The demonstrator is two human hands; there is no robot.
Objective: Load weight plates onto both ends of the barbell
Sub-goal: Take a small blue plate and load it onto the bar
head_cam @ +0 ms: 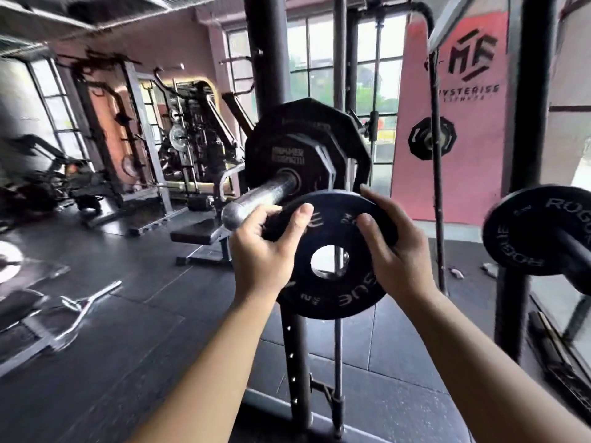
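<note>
A small black round weight plate (332,289) with white lettering is held up in front of me, below and to the right of the barbell sleeve's end. My left hand (265,247) grips its left rim, thumb on the face. My right hand (393,238) grips the right rim. The steel barbell sleeve (259,199) points toward me. Two larger black many-sided plates (307,148) sit on the sleeve behind it. The small plate's centre hole is off the sleeve.
A black rack upright (297,356) with holes stands below the plate. A second small black plate (540,231) hangs on a peg at right. A bench (195,233) and a curl bar (86,305) lie on the dark floor at left.
</note>
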